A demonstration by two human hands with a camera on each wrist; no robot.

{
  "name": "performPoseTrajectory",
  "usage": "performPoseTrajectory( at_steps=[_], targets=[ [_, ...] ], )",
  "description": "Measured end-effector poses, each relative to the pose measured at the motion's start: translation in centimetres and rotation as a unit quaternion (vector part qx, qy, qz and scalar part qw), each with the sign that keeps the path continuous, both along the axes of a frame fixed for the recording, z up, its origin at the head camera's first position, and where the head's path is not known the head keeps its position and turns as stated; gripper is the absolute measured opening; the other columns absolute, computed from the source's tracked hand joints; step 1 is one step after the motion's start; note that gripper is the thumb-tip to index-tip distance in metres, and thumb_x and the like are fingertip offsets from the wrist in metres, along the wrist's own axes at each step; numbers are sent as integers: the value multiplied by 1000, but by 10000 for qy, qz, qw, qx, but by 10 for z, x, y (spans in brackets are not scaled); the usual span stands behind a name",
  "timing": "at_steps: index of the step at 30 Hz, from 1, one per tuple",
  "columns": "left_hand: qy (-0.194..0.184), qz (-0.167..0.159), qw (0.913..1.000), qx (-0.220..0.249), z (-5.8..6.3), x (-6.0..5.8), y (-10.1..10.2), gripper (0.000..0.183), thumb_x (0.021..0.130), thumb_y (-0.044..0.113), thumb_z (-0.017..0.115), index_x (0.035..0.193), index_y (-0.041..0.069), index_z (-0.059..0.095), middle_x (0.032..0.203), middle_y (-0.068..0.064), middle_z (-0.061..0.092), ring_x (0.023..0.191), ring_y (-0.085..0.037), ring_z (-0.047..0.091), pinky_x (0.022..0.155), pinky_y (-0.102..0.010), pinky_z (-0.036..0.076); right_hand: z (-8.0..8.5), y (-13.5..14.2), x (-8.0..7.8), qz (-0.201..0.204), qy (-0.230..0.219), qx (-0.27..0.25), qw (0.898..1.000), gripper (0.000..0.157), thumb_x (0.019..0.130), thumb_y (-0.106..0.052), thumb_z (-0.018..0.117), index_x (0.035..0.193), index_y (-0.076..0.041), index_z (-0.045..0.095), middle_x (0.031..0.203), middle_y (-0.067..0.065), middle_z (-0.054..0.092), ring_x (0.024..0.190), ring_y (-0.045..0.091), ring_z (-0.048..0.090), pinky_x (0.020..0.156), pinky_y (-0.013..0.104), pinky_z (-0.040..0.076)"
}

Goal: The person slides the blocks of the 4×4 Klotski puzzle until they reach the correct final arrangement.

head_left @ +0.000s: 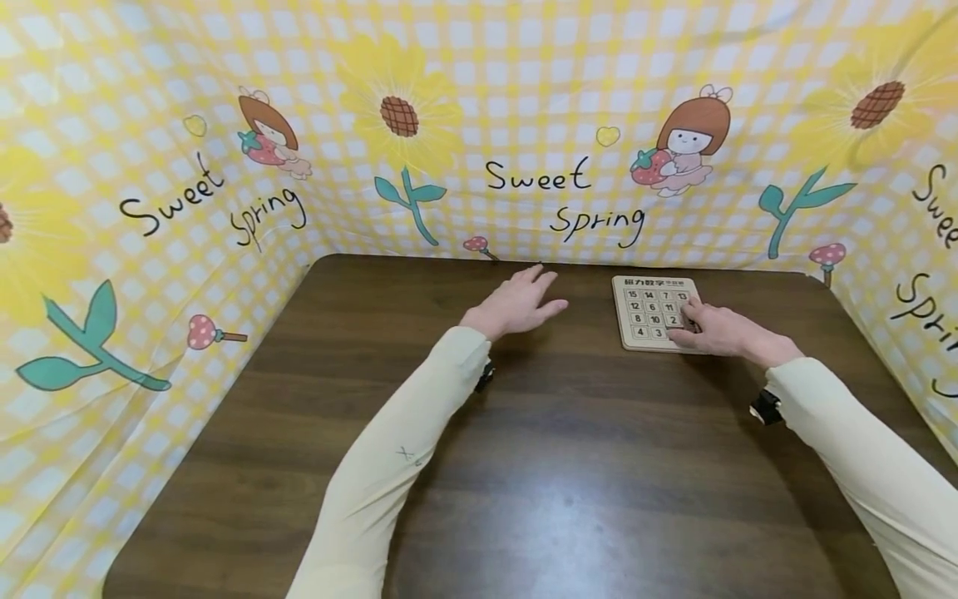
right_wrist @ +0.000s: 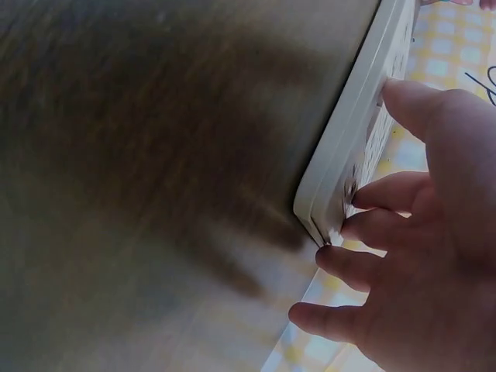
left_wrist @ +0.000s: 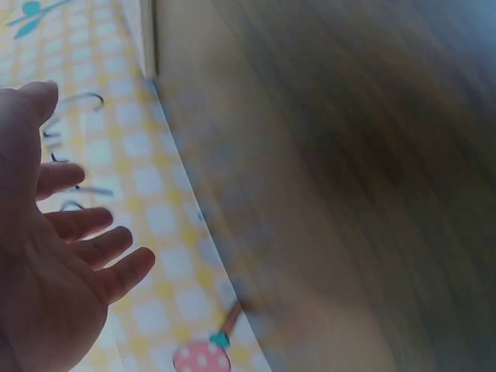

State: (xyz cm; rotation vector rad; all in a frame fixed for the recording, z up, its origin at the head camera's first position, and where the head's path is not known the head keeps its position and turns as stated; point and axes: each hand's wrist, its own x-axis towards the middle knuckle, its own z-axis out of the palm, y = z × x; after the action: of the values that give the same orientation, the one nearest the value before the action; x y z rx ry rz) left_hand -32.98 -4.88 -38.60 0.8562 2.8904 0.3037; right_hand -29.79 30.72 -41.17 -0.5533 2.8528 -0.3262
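Note:
A pale number sliding puzzle (head_left: 655,343) lies flat at the back right of the table, printed with a title above rows of numbered tiles. Over its right side reaches my right hand (head_left: 718,330), covering the tiles at the lower right. In the right wrist view the thumb (right_wrist: 415,101) and some fingertips (right_wrist: 372,225) touch the puzzle's face, while the little finger extends past its corner. My left hand (head_left: 516,303) holds nothing. It hovers palm down left of the puzzle, fingers spread and fairly straight, as the left wrist view also shows.
The dark wooden table (head_left: 569,466) has a checked yellow and white cloth (head_left: 479,100) hanging behind it and along both sides. Both forearms, in light sleeves with a black wrist strap (head_left: 767,408) on the right, stretch over the table.

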Motion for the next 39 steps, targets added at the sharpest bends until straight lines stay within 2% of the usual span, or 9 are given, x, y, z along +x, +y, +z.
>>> performPoseTrajectory(
  at_steps=[2,5,7,16,20,23,28,34,39],
  targets=[
    [-63,-93,9999,-1,-2,2,11,69,101,58,32,156,16,27,163,-14,22,150,-31,23,122,-47,27,-1,0,1,-57,-110,43,9999,57,99,-51,50,115,4,53,131,39,47,92,49,59,78,51,50],
    [-90,-256,9996,30,-4,4,28,67,102,56,35,154,15,32,161,-13,27,149,-30,27,122,-45,27,-3,0,1,-149,-266,142,9994,81,99,-54,46,145,12,35,150,43,23,128,63,37,103,66,38],
    [-77,-351,9994,20,-5,5,40,67,102,55,36,154,14,32,161,-14,29,148,-30,29,122,-44,28,-3,-1,2,-191,-304,160,9992,87,99,-55,45,149,13,25,152,42,14,134,62,28,107,67,33],
    [-37,-306,9988,-385,-13,8,85,76,98,62,41,154,11,31,160,-12,30,146,-28,33,118,-39,35,-2,-9,6,-153,-129,92,9998,75,98,-53,49,140,9,41,148,42,27,122,61,45,96,64,44],
    [-369,-91,9967,-711,-16,11,94,91,92,72,42,158,13,19,165,-11,15,151,-26,21,120,-38,33,-2,-15,9,-99,-21,-2,9999,53,97,-49,54,116,1,53,116,33,56,87,45,62,72,48,51],
    [-661,72,9928,-1000,-16,13,97,101,88,76,43,159,13,10,167,-9,2,154,-25,9,123,-37,26,-2,-21,11,-48,57,-63,10000,42,96,-48,57,97,-7,49,85,13,51,67,27,52,58,35,41],
    [-747,172,9880,-1338,-17,16,95,106,86,77,45,159,11,7,167,-8,-3,155,-23,2,125,-35,20,-3,-33,15,84,89,-94,9999,46,94,-50,59,107,-6,53,86,10,50,71,26,52,63,37,44],
    [-757,23,9850,-1549,-20,20,86,108,86,78,45,158,6,9,167,-11,0,155,-24,3,125,-36,20,-1,-44,22,149,86,-31,9998,67,95,-51,58,135,2,49,111,27,58,93,39,62,78,50,50],
    [-831,-86,9827,-1654,-20,26,75,113,82,82,45,158,6,10,167,-12,0,155,-25,1,126,-43,15,0,-52,29,172,46,16,9998,57,94,-50,60,123,-2,52,99,19,56,81,31,57,69,43,48]
  ],
)
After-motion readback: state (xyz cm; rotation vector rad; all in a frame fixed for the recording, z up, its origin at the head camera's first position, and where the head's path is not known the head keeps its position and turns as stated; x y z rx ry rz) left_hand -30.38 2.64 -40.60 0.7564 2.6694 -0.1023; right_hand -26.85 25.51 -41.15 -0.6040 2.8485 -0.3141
